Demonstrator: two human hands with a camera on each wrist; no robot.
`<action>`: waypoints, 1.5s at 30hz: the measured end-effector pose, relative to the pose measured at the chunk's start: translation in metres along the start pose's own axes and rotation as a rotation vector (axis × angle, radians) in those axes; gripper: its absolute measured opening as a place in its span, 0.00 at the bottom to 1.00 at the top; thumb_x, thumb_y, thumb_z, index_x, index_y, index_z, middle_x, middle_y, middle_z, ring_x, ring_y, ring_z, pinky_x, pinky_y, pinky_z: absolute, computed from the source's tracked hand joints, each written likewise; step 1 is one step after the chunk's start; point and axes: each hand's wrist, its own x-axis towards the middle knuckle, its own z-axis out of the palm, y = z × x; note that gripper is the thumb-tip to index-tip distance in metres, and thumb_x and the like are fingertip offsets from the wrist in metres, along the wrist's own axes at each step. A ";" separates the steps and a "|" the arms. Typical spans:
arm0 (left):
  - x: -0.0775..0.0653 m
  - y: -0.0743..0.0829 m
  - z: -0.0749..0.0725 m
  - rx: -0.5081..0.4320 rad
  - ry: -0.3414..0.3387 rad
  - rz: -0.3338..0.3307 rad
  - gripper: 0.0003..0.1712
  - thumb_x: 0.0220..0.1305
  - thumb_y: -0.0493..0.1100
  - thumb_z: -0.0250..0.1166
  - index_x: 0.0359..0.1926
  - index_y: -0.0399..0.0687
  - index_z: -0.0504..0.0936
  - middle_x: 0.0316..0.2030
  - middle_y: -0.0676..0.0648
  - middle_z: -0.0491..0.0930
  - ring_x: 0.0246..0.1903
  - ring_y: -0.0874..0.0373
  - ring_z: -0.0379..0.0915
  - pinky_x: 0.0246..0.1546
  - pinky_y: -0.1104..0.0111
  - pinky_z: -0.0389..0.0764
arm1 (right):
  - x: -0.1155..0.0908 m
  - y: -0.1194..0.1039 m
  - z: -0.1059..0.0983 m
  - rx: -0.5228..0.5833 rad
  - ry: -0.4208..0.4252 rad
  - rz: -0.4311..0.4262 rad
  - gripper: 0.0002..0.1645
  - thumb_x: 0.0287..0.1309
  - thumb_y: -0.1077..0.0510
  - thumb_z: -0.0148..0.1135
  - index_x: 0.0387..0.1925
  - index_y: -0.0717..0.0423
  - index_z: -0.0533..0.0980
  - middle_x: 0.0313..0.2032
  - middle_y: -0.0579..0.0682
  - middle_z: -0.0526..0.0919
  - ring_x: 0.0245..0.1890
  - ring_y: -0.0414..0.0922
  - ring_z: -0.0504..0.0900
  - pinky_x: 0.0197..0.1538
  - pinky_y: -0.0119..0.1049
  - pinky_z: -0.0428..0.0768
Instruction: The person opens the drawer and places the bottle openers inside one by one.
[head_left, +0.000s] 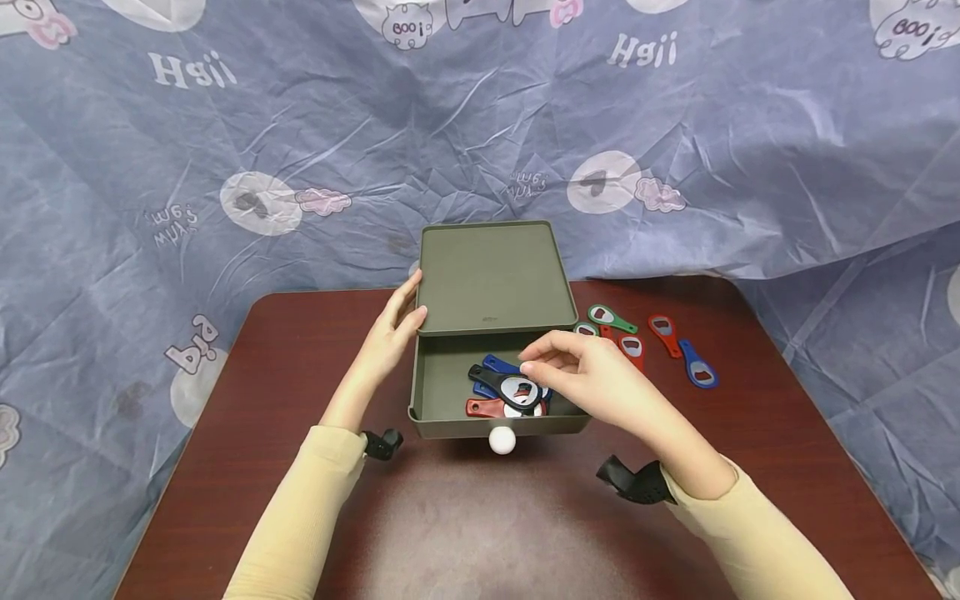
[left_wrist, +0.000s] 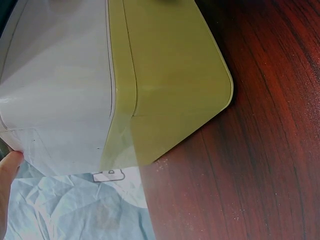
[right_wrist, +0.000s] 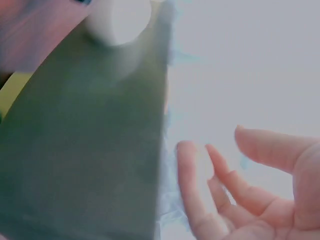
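An olive-green drawer box (head_left: 491, 275) stands on the table with its front drawer (head_left: 442, 383) pulled out. Against the box's left side rests my left hand (head_left: 384, 337), fingers extended. Over the drawer's right part hovers my right hand (head_left: 600, 375), with nothing between its thumb and fingers; in the right wrist view that hand (right_wrist: 245, 200) has thumb and fingertips apart. Beneath it, a black bottle opener (head_left: 491, 380) lies on top of blue bottle openers (head_left: 497, 363) and a red bottle opener (head_left: 485, 407). A white round knob (head_left: 502, 440) sits on the drawer front.
Right of the box, more bottle openers lie on the dark red-brown table (head_left: 750, 433): a green one (head_left: 621, 322), a blue one (head_left: 701, 371), and several red ones, including one (head_left: 664, 333) farther right. A printed blue-grey cloth (head_left: 337, 125) hangs behind the table.
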 end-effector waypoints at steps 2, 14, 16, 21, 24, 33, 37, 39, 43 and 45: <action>0.000 0.000 0.000 0.002 0.001 -0.004 0.33 0.76 0.45 0.50 0.78 0.60 0.53 0.77 0.48 0.51 0.75 0.51 0.50 0.68 0.45 0.63 | -0.007 -0.001 -0.002 0.124 -0.058 -0.012 0.11 0.64 0.55 0.63 0.44 0.55 0.82 0.37 0.53 0.88 0.38 0.45 0.87 0.46 0.34 0.82; 0.001 -0.001 -0.001 0.004 -0.007 -0.021 0.33 0.77 0.46 0.49 0.77 0.64 0.52 0.77 0.48 0.51 0.75 0.53 0.50 0.69 0.45 0.62 | -0.044 0.021 0.041 0.558 -0.446 -0.069 0.13 0.69 0.59 0.58 0.44 0.67 0.78 0.35 0.62 0.85 0.32 0.40 0.86 0.39 0.41 0.86; 0.001 -0.001 -0.001 0.001 -0.007 -0.019 0.33 0.77 0.46 0.50 0.78 0.63 0.52 0.77 0.48 0.50 0.75 0.53 0.49 0.69 0.45 0.61 | -0.047 0.030 0.054 0.645 -0.492 -0.039 0.15 0.69 0.59 0.57 0.46 0.71 0.76 0.35 0.64 0.84 0.32 0.40 0.86 0.39 0.40 0.86; 0.002 -0.001 -0.001 -0.011 -0.007 -0.011 0.33 0.76 0.45 0.50 0.78 0.61 0.52 0.77 0.48 0.50 0.75 0.52 0.49 0.69 0.45 0.61 | -0.049 0.049 0.078 0.882 -0.535 0.085 0.22 0.70 0.59 0.54 0.54 0.77 0.70 0.37 0.56 0.85 0.34 0.40 0.86 0.42 0.35 0.86; 0.002 -0.002 -0.001 -0.019 -0.004 -0.014 0.33 0.76 0.46 0.50 0.77 0.62 0.53 0.77 0.49 0.51 0.75 0.53 0.49 0.70 0.47 0.61 | -0.049 0.056 0.085 1.002 -0.500 0.160 0.25 0.72 0.57 0.52 0.58 0.76 0.67 0.38 0.50 0.85 0.36 0.39 0.86 0.44 0.33 0.85; 0.001 0.000 0.000 -0.029 -0.004 -0.008 0.33 0.76 0.45 0.50 0.78 0.60 0.53 0.77 0.49 0.51 0.75 0.53 0.48 0.69 0.45 0.61 | -0.045 0.058 0.096 1.332 -0.357 0.286 0.11 0.75 0.57 0.48 0.47 0.57 0.76 0.39 0.47 0.87 0.40 0.37 0.86 0.50 0.28 0.82; 0.001 -0.002 -0.001 -0.039 -0.006 -0.009 0.33 0.76 0.44 0.50 0.78 0.60 0.52 0.77 0.50 0.50 0.76 0.53 0.48 0.70 0.46 0.60 | -0.043 0.056 0.098 1.438 -0.336 0.305 0.11 0.74 0.60 0.47 0.46 0.57 0.76 0.41 0.48 0.87 0.44 0.37 0.85 0.52 0.27 0.81; 0.001 -0.002 -0.001 -0.040 -0.007 -0.011 0.33 0.76 0.45 0.50 0.78 0.60 0.52 0.77 0.50 0.50 0.76 0.53 0.47 0.70 0.45 0.60 | -0.042 0.056 0.099 1.475 -0.332 0.321 0.11 0.74 0.60 0.47 0.46 0.57 0.76 0.41 0.49 0.86 0.44 0.37 0.85 0.52 0.26 0.80; 0.001 -0.002 -0.001 -0.039 -0.005 -0.013 0.33 0.76 0.44 0.49 0.78 0.59 0.52 0.77 0.50 0.50 0.76 0.53 0.47 0.70 0.46 0.60 | -0.040 0.053 0.100 1.518 -0.305 0.362 0.11 0.74 0.61 0.47 0.45 0.57 0.77 0.41 0.50 0.86 0.43 0.36 0.85 0.51 0.25 0.80; 0.001 -0.003 -0.001 -0.041 -0.007 -0.011 0.33 0.76 0.44 0.50 0.78 0.59 0.52 0.77 0.51 0.50 0.76 0.54 0.46 0.71 0.46 0.60 | -0.036 0.052 0.100 1.521 -0.279 0.369 0.11 0.74 0.61 0.47 0.44 0.57 0.77 0.40 0.50 0.87 0.41 0.36 0.85 0.50 0.24 0.80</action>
